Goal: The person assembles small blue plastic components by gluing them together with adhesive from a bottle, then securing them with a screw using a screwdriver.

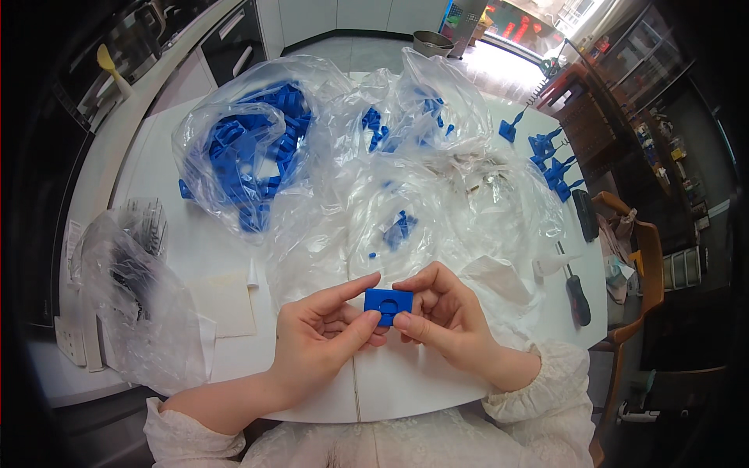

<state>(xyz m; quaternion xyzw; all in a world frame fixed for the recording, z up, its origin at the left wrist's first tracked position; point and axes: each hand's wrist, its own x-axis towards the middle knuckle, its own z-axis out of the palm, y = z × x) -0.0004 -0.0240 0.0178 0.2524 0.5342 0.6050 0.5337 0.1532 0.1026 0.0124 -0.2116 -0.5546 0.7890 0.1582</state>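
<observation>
The block (388,296) is showing plain blue — the bagged parts (234,148) are matching it. The tabletop (437,382) is gleaming white, the patterned garment (421,437) is looking cream, and the chair (651,265) is showing orange-brown.

recessed blue rectangular block (388,305), aloft

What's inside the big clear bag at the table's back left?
The clear plastic bag holds a heap of blue parts. Those underneath are hidden by others and creased film; I can't count them.

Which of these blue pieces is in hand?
The small rectangular block, gripped by the left hand and right hand; other blue pieces lie among clear bags or toward the table's right.
</observation>
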